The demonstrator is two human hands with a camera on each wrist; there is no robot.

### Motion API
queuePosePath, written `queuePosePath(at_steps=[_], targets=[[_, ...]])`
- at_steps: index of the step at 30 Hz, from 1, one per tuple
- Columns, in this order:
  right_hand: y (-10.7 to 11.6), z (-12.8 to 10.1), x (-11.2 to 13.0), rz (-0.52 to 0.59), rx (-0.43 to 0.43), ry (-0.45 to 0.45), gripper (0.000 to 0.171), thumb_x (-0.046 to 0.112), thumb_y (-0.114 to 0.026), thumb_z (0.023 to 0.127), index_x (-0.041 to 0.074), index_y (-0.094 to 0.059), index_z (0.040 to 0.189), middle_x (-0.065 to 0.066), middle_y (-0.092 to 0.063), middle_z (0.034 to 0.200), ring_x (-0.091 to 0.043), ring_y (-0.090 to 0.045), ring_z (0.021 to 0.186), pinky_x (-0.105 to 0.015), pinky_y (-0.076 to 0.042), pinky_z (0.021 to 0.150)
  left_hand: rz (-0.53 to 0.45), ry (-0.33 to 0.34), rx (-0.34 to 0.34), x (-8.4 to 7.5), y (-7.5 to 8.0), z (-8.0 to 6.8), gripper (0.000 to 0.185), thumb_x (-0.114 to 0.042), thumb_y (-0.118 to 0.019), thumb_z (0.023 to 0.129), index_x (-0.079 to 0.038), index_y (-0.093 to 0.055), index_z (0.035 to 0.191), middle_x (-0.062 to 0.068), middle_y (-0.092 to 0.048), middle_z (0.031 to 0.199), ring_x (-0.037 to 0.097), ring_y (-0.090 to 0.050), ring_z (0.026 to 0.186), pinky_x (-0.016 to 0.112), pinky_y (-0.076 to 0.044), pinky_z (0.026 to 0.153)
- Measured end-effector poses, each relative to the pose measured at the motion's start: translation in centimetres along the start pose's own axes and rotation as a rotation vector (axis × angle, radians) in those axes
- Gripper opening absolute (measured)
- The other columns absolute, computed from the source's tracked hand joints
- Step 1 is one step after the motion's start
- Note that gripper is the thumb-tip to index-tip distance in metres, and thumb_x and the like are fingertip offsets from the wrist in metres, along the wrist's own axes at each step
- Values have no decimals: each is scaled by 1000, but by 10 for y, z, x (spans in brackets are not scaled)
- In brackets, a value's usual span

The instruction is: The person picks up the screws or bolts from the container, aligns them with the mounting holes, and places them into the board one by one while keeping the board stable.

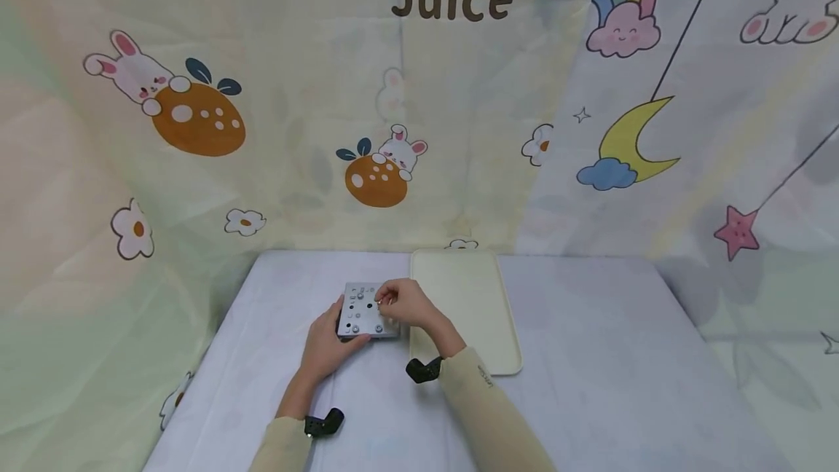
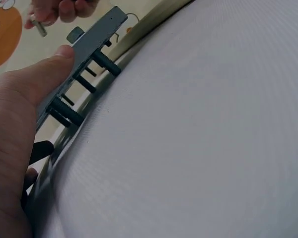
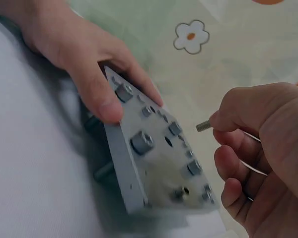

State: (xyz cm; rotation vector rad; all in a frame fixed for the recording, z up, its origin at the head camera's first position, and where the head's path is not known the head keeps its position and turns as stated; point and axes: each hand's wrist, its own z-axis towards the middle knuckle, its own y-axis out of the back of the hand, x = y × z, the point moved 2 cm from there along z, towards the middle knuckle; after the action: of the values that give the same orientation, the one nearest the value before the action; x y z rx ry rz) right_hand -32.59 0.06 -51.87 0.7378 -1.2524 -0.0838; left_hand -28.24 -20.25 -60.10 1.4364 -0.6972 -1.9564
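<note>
- Gripping the grey metal plate [image 3: 154, 158] by its edge, the left hand [image 3: 84, 59] tilts it at centre frame, above the table [image 1: 590, 355].
- Right hand [image 3: 263, 163] pinches a small screw [image 3: 203, 126] just beside the plate.

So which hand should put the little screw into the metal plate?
Probably the right hand: it already pinches the little screw just above the metal plate. The left hand is busy gripping the plate's edge, holding it tilted.
</note>
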Motion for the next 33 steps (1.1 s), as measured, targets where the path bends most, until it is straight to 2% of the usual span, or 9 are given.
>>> queuePosePath(at_steps=[3,8,14,21,25,33], targets=[[-7,11,6,1,23,-12,13,0,-68,80,3,-71,92,3,-62,76,-7,-53,66,-20,-44,57,5,-8,1,0,0,0,112,-73,-70,70,-8,-30,153,9,-52,139,24,-53,114,47,-43,93],[-13,26,15,-13,29,-16,10,3,-69,82,8,-72,91,5,-62,76,-7,-53,68,-20,-44,59,-12,-24,-18,-1,1,3,110,-72,-71,70,-8,-33,152,8,-57,131,21,-55,103,44,-43,86],[-17,39,21,-13,42,-14,10,3,-70,82,10,-72,90,5,-61,74,-7,-53,67,-20,-44,58,-4,-52,-21,-2,2,9,108,-70,-71,71,-9,-33,151,6,-59,124,19,-55,98,41,-44,83],[-27,47,20,10,61,18,12,2,-69,82,4,-72,93,6,-62,73,-5,-53,66,-19,-44,56,8,-83,-58,-2,6,11,105,-63,-77,72,-3,-37,148,13,-59,127,25,-56,102,46,-45,83],[-32,46,17,4,33,8,11,1,-69,82,5,-72,92,5,-61,73,-6,-53,65,-20,-44,55,5,-76,-48,1,4,8,106,-65,-75,72,-5,-35,150,12,-58,129,24,-56,103,44,-44,84],[-45,40,13,-37,45,-36,10,2,-69,84,6,-73,93,6,-61,72,-6,-53,65,-21,-45,56,-3,-50,-35,6,2,-3,107,-69,-72,71,-7,-36,150,11,-56,134,26,-55,110,46,-44,87]])
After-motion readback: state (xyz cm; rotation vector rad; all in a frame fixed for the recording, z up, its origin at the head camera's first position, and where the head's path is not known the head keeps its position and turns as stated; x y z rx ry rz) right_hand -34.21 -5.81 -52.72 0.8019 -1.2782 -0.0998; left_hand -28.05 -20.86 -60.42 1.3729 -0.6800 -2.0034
